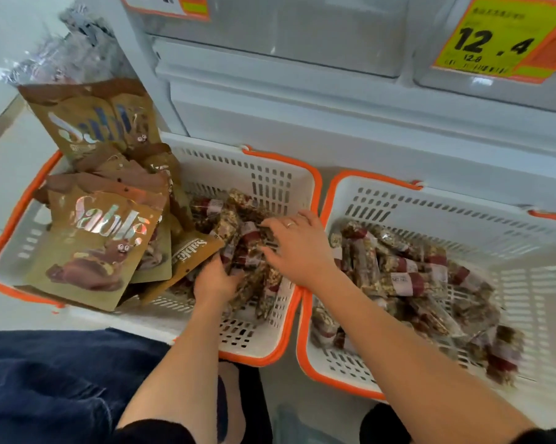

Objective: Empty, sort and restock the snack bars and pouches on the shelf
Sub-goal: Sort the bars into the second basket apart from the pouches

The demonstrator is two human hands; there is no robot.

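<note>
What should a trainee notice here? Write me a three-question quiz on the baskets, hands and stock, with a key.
1. True or false: the brown foil Sable pouches lie in the right-hand white plastic basket with orange rim.
2. Multiple choice: both hands reach into which place? A) the left-hand white plastic basket with orange rim B) the right-hand basket C) the white shelf
3. Fill in: the left hand grips a bunch of clear-wrapped granola ____ with red labels, while the right hand rests on the pile with fingers spread.

Key: 1 false; 2 A; 3 bars.
</note>
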